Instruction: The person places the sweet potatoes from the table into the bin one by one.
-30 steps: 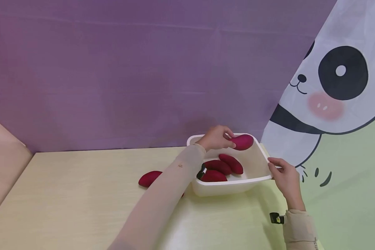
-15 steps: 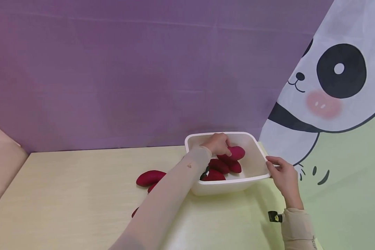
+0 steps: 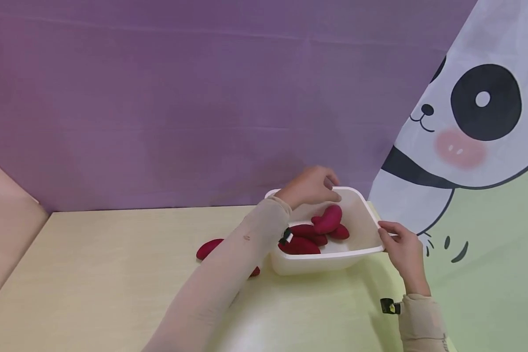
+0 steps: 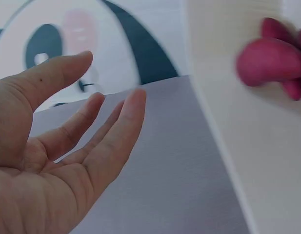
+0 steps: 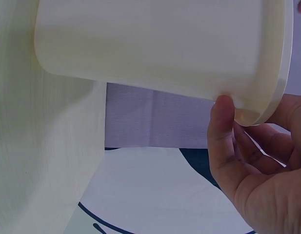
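Note:
A white plastic tub (image 3: 325, 265) stands at the back right of the table, with several dark red sweet potatoes (image 3: 299, 246) inside. One brighter sweet potato (image 3: 328, 220) lies on top of the others. Over the tub's back rim is my left hand (image 3: 310, 188), holding nothing. In the left wrist view its fingers (image 4: 118, 141) are spread from the thumb, apart from the sweet potatoes (image 4: 270, 61). My right hand (image 3: 404, 254) pinches the tub's right rim; the right wrist view shows the thumb and fingers around the rim's corner.
More sweet potatoes (image 3: 208, 248) lie on the pale table (image 3: 114, 274) left of the tub, partly hidden by the left sleeve. A purple cloth (image 3: 180, 107) hangs behind the table. A panda picture (image 3: 457, 112) covers the right wall.
My left hand lowered a sweet potato into the tub, let go of it and rose back over the rim. The right hand has kept its grip on the tub.

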Demonstrator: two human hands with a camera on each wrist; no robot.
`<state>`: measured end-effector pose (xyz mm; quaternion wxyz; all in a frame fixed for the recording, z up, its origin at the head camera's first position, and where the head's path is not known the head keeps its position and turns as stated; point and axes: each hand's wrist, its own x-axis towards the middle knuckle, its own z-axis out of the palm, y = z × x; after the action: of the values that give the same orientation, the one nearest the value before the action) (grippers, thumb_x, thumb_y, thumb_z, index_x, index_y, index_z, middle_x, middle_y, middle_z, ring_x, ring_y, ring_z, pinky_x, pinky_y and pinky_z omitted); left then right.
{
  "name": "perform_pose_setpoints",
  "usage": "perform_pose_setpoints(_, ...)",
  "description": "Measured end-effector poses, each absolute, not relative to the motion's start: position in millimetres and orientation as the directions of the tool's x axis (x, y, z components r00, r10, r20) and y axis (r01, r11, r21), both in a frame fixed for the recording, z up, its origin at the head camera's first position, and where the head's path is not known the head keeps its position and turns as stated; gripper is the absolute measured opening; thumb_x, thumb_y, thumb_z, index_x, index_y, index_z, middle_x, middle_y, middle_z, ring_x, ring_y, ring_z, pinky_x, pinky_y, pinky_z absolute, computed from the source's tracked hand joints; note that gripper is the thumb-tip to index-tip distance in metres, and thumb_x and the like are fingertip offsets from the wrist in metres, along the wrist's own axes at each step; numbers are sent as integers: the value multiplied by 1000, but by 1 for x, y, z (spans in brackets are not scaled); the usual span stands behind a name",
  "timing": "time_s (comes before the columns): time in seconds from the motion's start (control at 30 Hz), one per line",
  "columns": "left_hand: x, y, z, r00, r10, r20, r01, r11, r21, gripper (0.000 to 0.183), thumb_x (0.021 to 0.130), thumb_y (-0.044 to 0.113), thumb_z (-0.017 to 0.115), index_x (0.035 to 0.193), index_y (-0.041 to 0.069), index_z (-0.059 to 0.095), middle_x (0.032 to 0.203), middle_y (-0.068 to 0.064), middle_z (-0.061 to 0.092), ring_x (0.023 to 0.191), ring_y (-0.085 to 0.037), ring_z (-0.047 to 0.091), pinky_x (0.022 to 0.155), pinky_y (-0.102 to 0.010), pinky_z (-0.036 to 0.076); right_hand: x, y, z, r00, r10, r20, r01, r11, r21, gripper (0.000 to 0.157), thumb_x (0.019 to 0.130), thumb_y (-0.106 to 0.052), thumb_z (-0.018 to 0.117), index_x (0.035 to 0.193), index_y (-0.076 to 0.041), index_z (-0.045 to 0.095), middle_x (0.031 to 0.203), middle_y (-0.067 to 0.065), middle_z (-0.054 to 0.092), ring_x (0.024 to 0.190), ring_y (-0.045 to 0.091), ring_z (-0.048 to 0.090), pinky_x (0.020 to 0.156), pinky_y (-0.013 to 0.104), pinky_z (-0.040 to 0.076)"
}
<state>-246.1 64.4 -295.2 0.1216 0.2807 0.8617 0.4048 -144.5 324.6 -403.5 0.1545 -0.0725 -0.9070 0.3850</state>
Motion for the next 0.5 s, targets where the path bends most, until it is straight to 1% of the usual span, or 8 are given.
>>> perform_pose_setpoints(0.1,-235,43,-288,-807,588,63,388,447,806,33,88,21,77,119,12,68,110,-3,70,99,-15,65,86,-25,49,-144,323,-403,-943,257,212,23,687,-727,32,101,-20,60,122,3,67,110,26,68,72,1,64,58,19,54)
perform_pose_setpoints(0.27,-212,-6,-294,-815,561,148,387,334,860,35,89,17,77,120,7,67,114,-5,70,101,-17,69,90,-27,51,-144,321,-404,-942,260,213,28,693,-720,31,101,-19,60,122,3,67,110,26,68,75,10,67,59,19,54)
perform_pose_setpoints(0.33,-204,-27,-302,-836,524,163,373,326,869,34,88,18,78,119,8,68,113,-3,69,101,-17,68,89,-30,53,-144,321,-404,-940,258,222,24,701,-713,31,101,-19,60,121,3,67,109,26,68,75,9,67,59,19,54)
perform_pose_setpoints(0.4,-196,-48,-310,-859,483,171,359,330,873,33,88,19,78,118,10,68,112,-1,68,100,-16,68,88,-33,54,-144,321,-403,-937,258,234,18,707,-707,30,101,-19,60,121,3,68,109,26,69,74,5,66,58,18,53)
perform_pose_setpoints(0.5,-186,-76,-325,-890,422,170,336,357,872,30,88,23,78,116,15,69,112,1,68,99,-14,67,86,-36,54,-143,322,-403,-936,256,244,9,708,-706,30,101,-19,61,121,3,68,109,26,69,72,0,64,58,17,53)
